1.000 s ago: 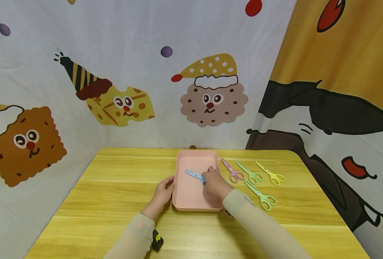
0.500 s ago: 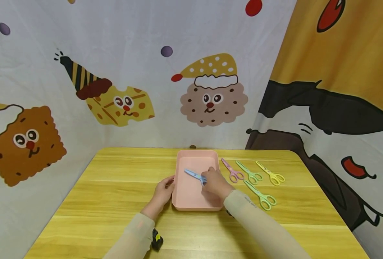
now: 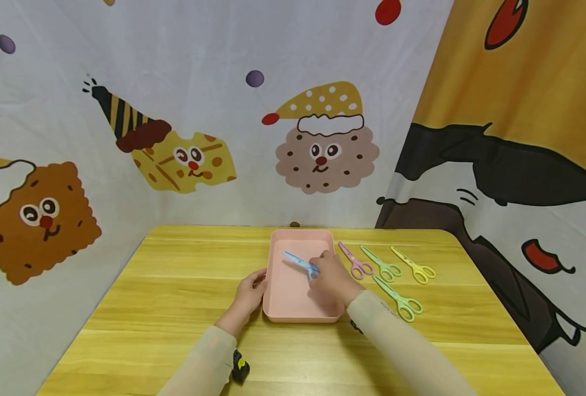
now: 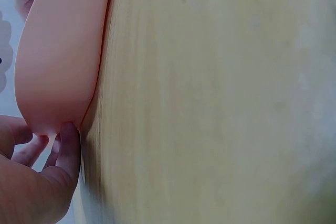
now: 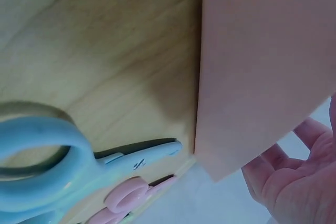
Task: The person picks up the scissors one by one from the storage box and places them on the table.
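Observation:
My left hand (image 3: 250, 291) holds the left side of a shallow pink tray (image 3: 273, 316). In the left wrist view its fingers (image 4: 68, 145) bend against the tray's outer wall (image 4: 63, 51). Over the tray, my right hand (image 3: 333, 276) grips light blue scissors (image 3: 297, 260) by the handles, the blades pointing to the far left; its fingers cover most of the handles. The right wrist view shows another pair of blue scissors (image 5: 79, 166) lying beside the tray, hidden by my right hand in the head view.
Right of the tray on the wooden table (image 3: 189, 258) lie pink scissors (image 3: 358, 267), green scissors (image 3: 385, 269), yellow scissors (image 3: 417, 268) and, nearer me, more green scissors (image 3: 400, 301). A curtain with cartoon prints (image 3: 189, 110) stands behind the table.
The blue scissors in my right hand have risen slightly from the tray floor, blades tipped upward. My right hand has shifted a little toward the right. The left hand has stayed in place.

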The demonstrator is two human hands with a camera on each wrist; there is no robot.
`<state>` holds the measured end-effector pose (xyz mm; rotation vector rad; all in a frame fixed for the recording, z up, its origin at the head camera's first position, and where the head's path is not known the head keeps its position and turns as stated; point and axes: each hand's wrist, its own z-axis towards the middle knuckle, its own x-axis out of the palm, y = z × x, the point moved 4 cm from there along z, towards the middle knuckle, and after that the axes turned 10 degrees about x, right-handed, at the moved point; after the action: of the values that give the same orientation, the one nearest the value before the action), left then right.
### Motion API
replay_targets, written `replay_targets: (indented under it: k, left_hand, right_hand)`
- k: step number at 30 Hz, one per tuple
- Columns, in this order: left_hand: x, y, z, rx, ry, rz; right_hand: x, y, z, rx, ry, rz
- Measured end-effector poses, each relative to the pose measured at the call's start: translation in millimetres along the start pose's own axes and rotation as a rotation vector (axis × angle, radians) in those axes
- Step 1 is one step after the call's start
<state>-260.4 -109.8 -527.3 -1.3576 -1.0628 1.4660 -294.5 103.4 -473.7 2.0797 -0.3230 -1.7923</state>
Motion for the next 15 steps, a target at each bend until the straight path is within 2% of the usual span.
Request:
replay_targets:
  k: [5, 15]
  left_hand:
    - [0.1, 0.2, 0.2, 0.002, -0.004, 0.003]
    - [-0.3, -1.3, -1.3, -0.004, 0.0, 0.005]
  right_hand:
    - [-4.8, -0.5, -1.1, -0.011, -0.025, 0.024]
    - [-9.6, -4.9, 0.6, -0.036, -0.059, -0.018]
